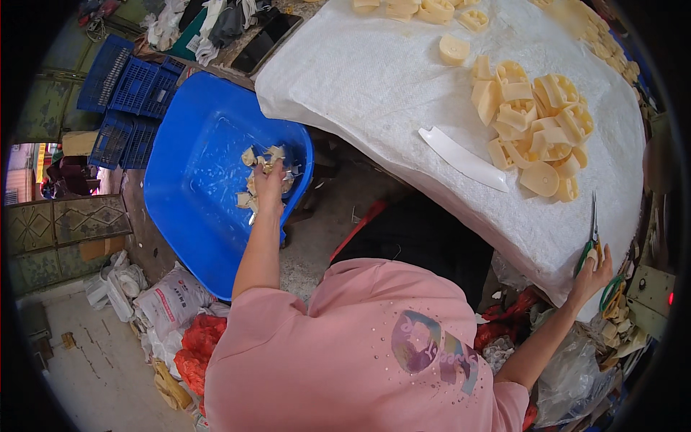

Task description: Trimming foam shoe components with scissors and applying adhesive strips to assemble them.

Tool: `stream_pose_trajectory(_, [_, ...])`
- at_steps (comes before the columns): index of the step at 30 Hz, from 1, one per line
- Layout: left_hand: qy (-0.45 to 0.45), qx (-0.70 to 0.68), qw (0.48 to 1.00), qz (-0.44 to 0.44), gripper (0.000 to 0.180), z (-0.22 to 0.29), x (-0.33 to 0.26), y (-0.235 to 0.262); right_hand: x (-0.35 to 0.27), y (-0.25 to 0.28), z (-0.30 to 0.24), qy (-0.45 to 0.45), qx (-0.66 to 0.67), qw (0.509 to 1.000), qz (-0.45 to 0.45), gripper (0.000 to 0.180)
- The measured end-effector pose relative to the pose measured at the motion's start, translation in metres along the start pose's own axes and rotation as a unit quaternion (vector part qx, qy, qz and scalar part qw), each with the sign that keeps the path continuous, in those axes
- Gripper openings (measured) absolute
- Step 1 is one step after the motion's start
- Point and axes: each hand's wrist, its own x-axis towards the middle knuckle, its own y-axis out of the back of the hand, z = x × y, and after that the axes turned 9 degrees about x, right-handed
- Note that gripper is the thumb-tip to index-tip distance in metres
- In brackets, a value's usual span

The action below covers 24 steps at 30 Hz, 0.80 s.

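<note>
My left hand (pixel 269 189) reaches down into a big blue plastic tub (pixel 194 129) on the left. Its fingers close on cream plastic pieces (pixel 274 153), partly hidden by the hand; more such pieces lie around it. At the table's right edge, my right hand (pixel 593 276) has its fingers at the green handles of a pair of scissors (pixel 592 241), blades pointing away from me. A pile of cream molded plastic parts (pixel 547 137), ring-like and hollow, sits on the white-covered table (pixel 360 79). Left of the pile lies a curved white strip (pixel 461 160).
More cream parts (pixel 435 10) lie at the table's far edge. Blue crates (pixel 140 86) are stacked beyond the tub. A white sack (pixel 173 299) and red plastic bags (pixel 201 353) rest on the floor at left. Another green handle (pixel 612 294) shows beside my right hand.
</note>
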Motion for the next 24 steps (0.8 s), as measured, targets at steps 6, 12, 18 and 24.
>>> stream_pose_trajectory(6, [-0.202, 0.164, 0.965, 0.038, 0.052, -0.007, -0.003, -0.031, -0.003, 0.003, -0.023, -0.091, 0.195, 0.977, -0.002, 0.038])
stream_pose_trajectory(12, [-0.465, 0.135, 0.874, 0.035, 0.033, 0.072, -0.096, -0.072, -0.003, 0.006, -0.026, -0.067, 0.171, 0.983, 0.002, 0.034])
stream_pose_trajectory(18, [-0.676, 0.168, 0.694, -0.18, 0.029, 0.112, -0.169, -0.12, -0.004, 0.017, -0.044, -0.114, 0.241, 0.964, 0.01, 0.03])
stream_pose_trajectory(24, [-0.709, 0.252, 0.598, -0.274, 0.033, 0.109, -0.193, -0.151, -0.003, 0.026, -0.053, -0.089, 0.241, 0.965, 0.06, 0.027])
